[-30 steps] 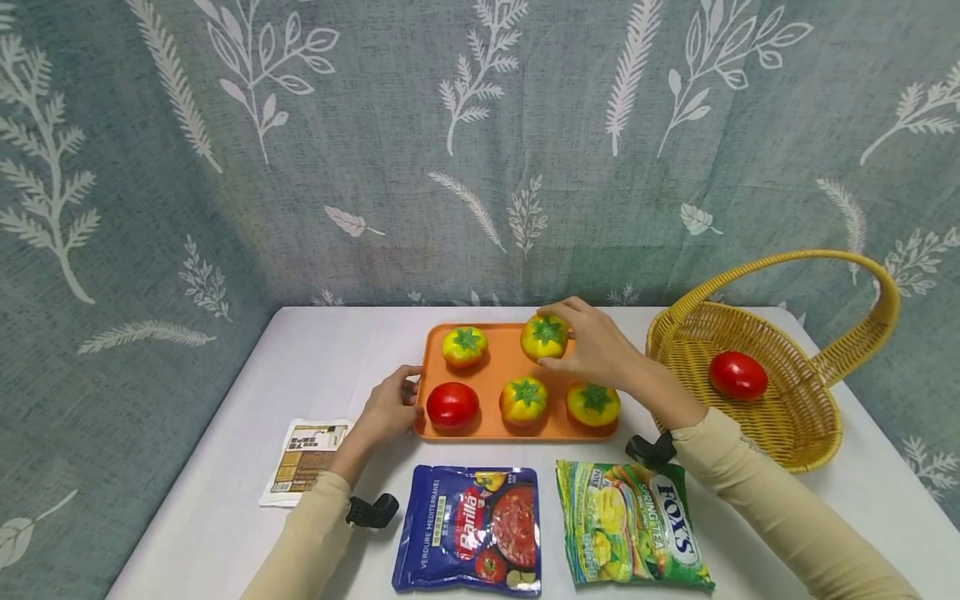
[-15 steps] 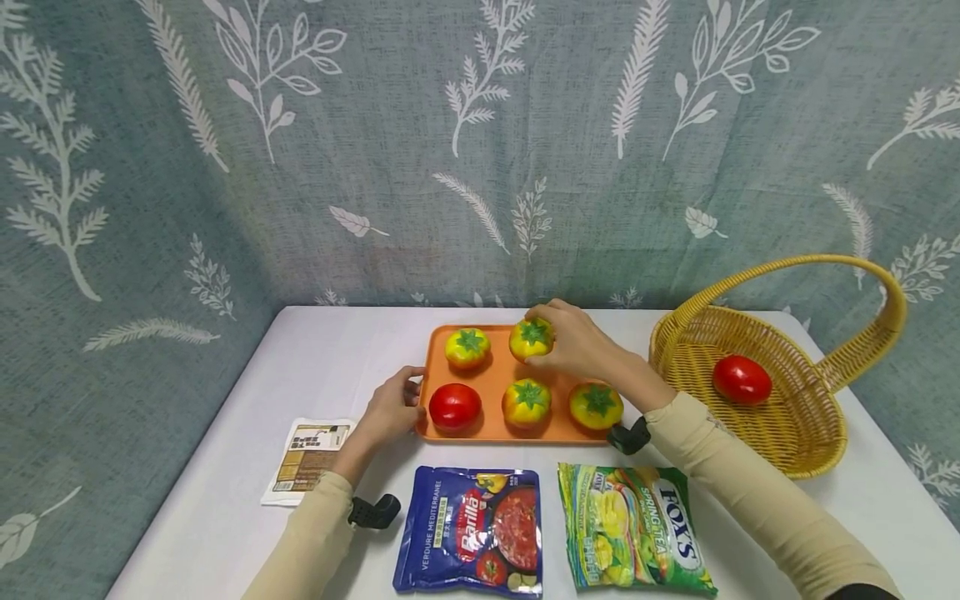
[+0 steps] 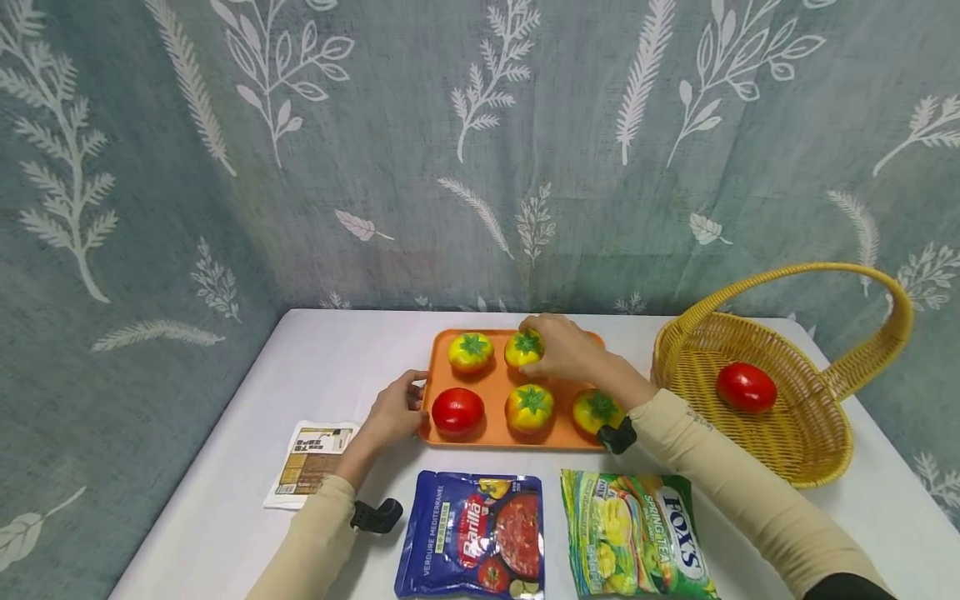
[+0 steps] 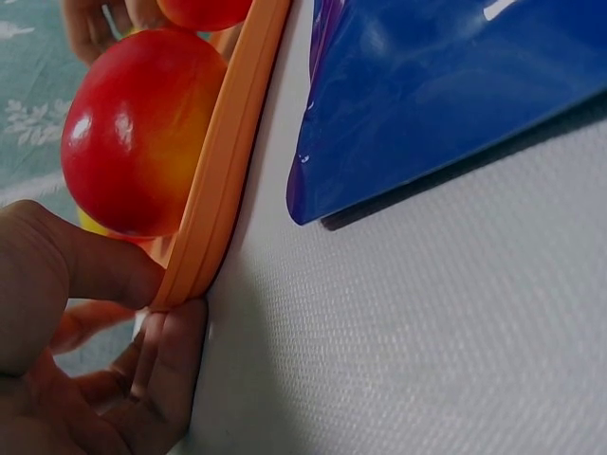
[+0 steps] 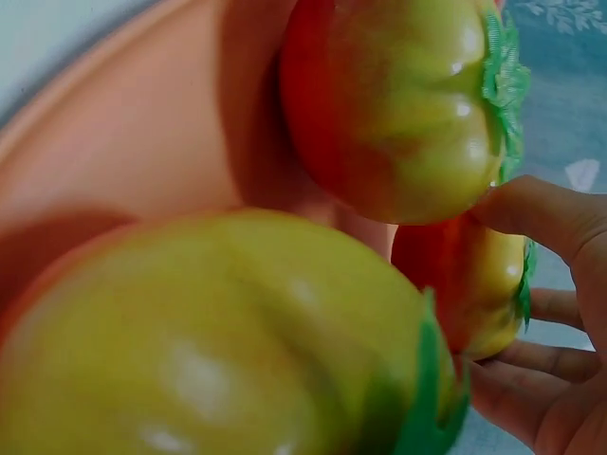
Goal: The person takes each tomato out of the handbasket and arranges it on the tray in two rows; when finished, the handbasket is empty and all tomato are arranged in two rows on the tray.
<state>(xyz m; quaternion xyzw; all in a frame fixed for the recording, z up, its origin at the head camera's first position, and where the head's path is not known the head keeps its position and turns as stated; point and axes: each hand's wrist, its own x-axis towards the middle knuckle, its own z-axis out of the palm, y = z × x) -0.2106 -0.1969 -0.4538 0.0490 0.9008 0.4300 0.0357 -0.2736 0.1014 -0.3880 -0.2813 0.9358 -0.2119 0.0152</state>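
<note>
An orange tray (image 3: 487, 379) carries several glossy tomatoes. My right hand (image 3: 566, 346) holds a yellow-red tomato (image 3: 524, 350) with a green leafy top at the tray's back middle. In the right wrist view this held tomato (image 5: 465, 284) is partly behind another one, with fingers curled at its side. My left hand (image 3: 393, 408) grips the tray's left edge. Thumb and fingers pinch the rim (image 4: 180, 284) in the left wrist view, close to a red tomato (image 3: 458, 411). Other leafy tomatoes sit at back left (image 3: 471, 352), front middle (image 3: 529, 408) and front right (image 3: 596, 408).
A wicker basket (image 3: 817, 450) with a tall handle stands at right, a red tomato (image 3: 747, 387) inside. A blue Barilla pouch (image 3: 472, 533) and a green Fox's candy bag (image 3: 637, 533) lie in front of the tray. A brown-white packet (image 3: 307, 462) lies at left.
My right hand has carried the yellow-red tomato leftward and down to the tray's back middle, near the back-left tomato. The left hand has stayed at the tray's left edge.
</note>
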